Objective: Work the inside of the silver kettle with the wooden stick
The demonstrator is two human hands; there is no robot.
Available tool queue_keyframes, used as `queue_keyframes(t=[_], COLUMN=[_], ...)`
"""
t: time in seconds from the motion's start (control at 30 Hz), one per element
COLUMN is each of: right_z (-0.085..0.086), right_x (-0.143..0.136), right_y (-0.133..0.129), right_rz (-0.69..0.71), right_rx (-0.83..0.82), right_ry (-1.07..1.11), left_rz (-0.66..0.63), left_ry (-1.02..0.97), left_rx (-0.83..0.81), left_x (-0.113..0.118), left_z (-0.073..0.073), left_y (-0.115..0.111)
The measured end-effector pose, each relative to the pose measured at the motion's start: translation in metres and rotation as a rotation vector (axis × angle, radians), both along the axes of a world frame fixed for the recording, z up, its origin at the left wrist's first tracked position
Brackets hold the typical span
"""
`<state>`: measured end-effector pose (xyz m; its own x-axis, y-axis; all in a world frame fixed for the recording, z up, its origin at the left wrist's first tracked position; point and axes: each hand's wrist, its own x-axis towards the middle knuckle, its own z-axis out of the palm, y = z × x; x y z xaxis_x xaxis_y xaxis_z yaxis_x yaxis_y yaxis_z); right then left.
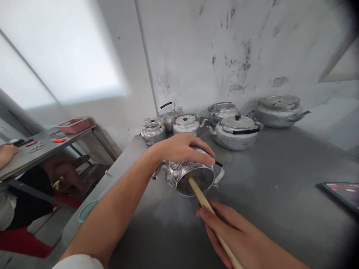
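A small dented metal kettle (171,172) lies tipped on the grey table, its round mouth turned toward me. My left hand (183,149) is laid over its upper side and grips it, with the fingers near the black-sleeved handle (219,164). In my right hand (228,229) is a pale wooden stick (199,195), its far end inside the kettle's mouth. What is on that end is hidden in the dark interior. The kettle's spout points left, below my left wrist.
Behind stand several metal kettles, among them a lidded one (237,140) and a large one (277,114) by the wall. A phone-like device (342,192) lies at right. At left, a person sits by another table (46,147) bearing a pink basket (74,126) and scissors (37,147).
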<state>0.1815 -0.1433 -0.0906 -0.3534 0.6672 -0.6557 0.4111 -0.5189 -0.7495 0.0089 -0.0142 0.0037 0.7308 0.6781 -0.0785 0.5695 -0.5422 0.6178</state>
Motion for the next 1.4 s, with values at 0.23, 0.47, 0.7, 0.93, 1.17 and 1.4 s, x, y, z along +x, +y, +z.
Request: queue_keyframes(t=[0.23, 0.47, 0.7, 0.93, 1.17, 1.4], right_z=[-0.0042, 0.0004, -0.0038, -0.0017, -0.0019, -0.0016], right_x=[0.0022, 0.0015, 0.0019, -0.0004, -0.0006, -0.0012], right_y=[0.0030, 0.0029, 0.0019, 0.0035, 0.0032, 0.0052], right_rz=[-0.001, 0.003, -0.008, -0.029, -0.038, -0.015], right_rx=[0.027, 0.021, 0.032, 0.027, 0.029, 0.023], right_ry=[0.041, 0.012, 0.047, 0.041, 0.039, 0.004], left_rz=[-0.003, 0.002, 0.008, 0.002, 0.001, 0.001], left_ry=[-0.013, -0.008, -0.007, -0.007, -0.014, -0.005], left_rx=[0.024, 0.019, 0.008, 0.017, 0.018, 0.010], left_x=[0.0002, 0.0001, 0.0004, 0.0002, 0.0006, 0.0004], left_z=[-0.0002, 0.0000, -0.0005, -0.0008, -0.0008, -0.0007], left_y=[0.0001, -0.0003, 0.0003, 0.0003, 0.0002, 0.0004])
